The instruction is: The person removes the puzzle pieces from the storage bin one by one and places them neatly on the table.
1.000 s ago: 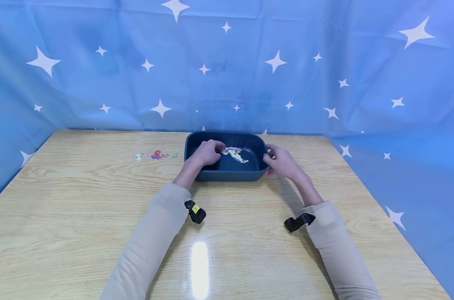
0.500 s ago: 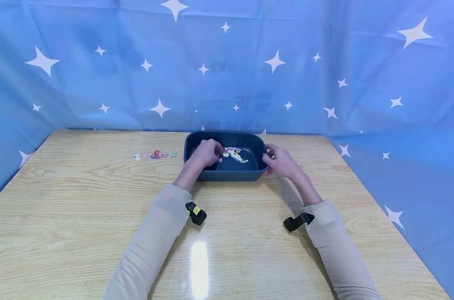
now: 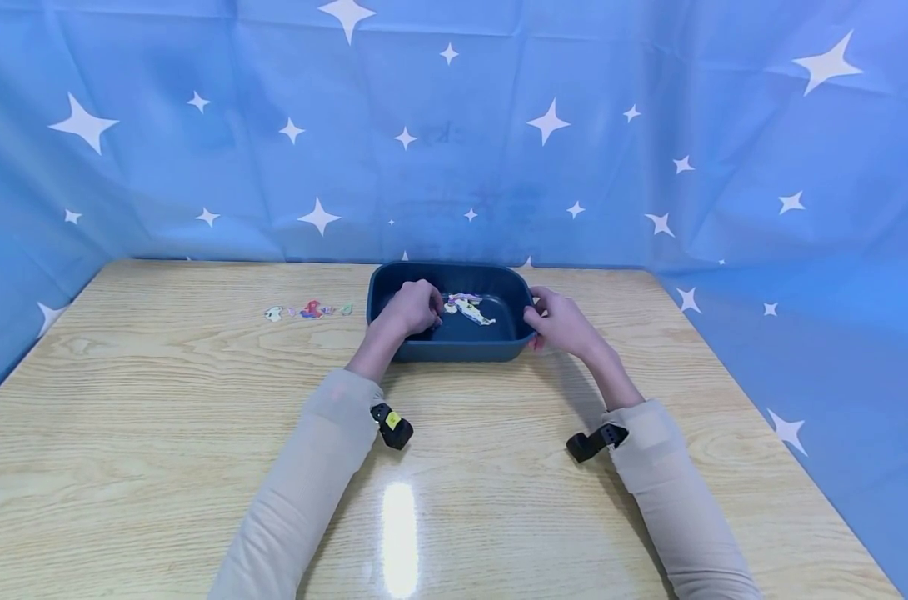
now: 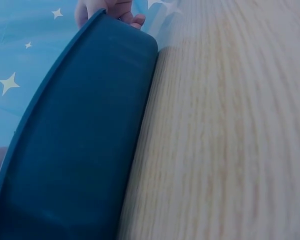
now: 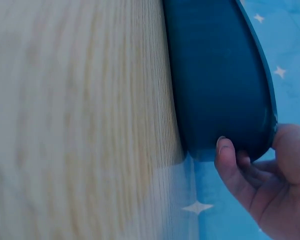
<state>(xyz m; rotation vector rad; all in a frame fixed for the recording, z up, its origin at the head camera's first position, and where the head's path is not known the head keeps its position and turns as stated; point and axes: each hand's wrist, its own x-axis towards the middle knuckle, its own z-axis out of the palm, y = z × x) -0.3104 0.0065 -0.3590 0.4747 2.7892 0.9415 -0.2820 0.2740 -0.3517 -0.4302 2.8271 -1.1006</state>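
A dark blue rectangular bin [image 3: 457, 352] stands at the back of the table. My left hand [image 3: 411, 307] reaches over its left side, fingers curled downward inside. A small pale cutout [image 3: 438, 321], like a sticker, shows at those fingertips; its details are too small to tell. Beside it on the bin floor lie several white and purple cutouts [image 3: 471, 310]. With the thumb over the rim and fingers outside, my right hand [image 3: 562, 321] grips the bin's right end. The right wrist view shows these fingers [image 5: 227, 162] against the outer wall. The left wrist view mostly hides my left hand behind the wall.
Several small coloured cutouts lie in a row on the wooden table [image 3: 199, 433], left of the bin, among them a red and blue one [image 3: 311, 310]. A blue curtain [image 3: 454, 167] with white stars hangs close behind the bin.
My left hand has drawn back slightly from the cutouts, fingers curling lower, and a small pale piece has come into view at the fingertips. The right hand and bin stay put.
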